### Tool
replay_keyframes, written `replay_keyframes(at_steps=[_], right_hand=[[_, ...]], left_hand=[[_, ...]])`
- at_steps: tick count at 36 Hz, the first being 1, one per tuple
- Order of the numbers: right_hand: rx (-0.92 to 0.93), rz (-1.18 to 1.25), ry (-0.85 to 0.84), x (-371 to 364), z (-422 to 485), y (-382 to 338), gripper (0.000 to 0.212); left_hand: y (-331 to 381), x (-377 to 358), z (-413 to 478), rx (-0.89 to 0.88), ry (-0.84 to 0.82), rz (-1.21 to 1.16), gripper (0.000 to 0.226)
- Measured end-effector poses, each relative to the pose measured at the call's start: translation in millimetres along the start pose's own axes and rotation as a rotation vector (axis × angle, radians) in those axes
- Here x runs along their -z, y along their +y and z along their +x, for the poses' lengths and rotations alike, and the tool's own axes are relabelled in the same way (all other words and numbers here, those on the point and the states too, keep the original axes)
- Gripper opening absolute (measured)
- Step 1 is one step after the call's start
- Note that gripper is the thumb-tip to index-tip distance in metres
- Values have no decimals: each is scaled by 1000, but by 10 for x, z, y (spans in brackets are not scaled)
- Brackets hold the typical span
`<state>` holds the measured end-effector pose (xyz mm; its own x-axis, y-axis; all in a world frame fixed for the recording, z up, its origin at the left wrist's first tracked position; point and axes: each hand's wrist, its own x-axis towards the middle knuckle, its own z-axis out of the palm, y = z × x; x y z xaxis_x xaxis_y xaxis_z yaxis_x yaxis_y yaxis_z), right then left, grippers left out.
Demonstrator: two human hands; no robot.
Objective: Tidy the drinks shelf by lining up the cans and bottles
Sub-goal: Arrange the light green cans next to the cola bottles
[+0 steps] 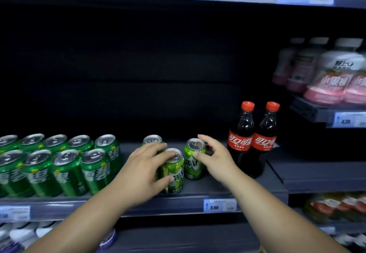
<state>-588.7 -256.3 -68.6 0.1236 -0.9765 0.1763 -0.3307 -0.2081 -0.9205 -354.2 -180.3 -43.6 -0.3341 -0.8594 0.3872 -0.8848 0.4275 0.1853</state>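
Note:
Three light-green cans stand in the middle of the dark shelf [217,189]. My left hand [142,171] wraps the front can [174,175], fingers over its top and thumb on its side. My right hand [213,157] touches the can beside it [194,161], thumb on its side and fingers spread behind its top. A third can [152,140] stands behind my left hand, partly hidden. To the left, dark-green cans [59,165] stand in two rows. Two cola bottles [253,142] with red caps stand on the right.
The shelf's back is dark and bare behind the cans. A price tag [219,205] sits on the front rail. A higher side shelf at the right holds pink-and-white bottles [332,74]. More packaged drinks lie on the shelf below [336,207].

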Motion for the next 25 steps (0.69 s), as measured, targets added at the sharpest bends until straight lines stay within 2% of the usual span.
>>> replay_keyframes(at_steps=[3,10,15,25], right_hand=[[-17,10,8,25,61,-19,58],[-60,98,-46,-85,251,-51,64],[-73,188,-95,-185,357,-91,55],[-100,201,-224,-305,425,-153,37]], left_hand=[[-97,59,-7,68,-22,6,80],[-214,104,113,187,-201,-2,119],[-275,22,108,137,-194,10,121],[-301,8,123,119,-168,59,115]])
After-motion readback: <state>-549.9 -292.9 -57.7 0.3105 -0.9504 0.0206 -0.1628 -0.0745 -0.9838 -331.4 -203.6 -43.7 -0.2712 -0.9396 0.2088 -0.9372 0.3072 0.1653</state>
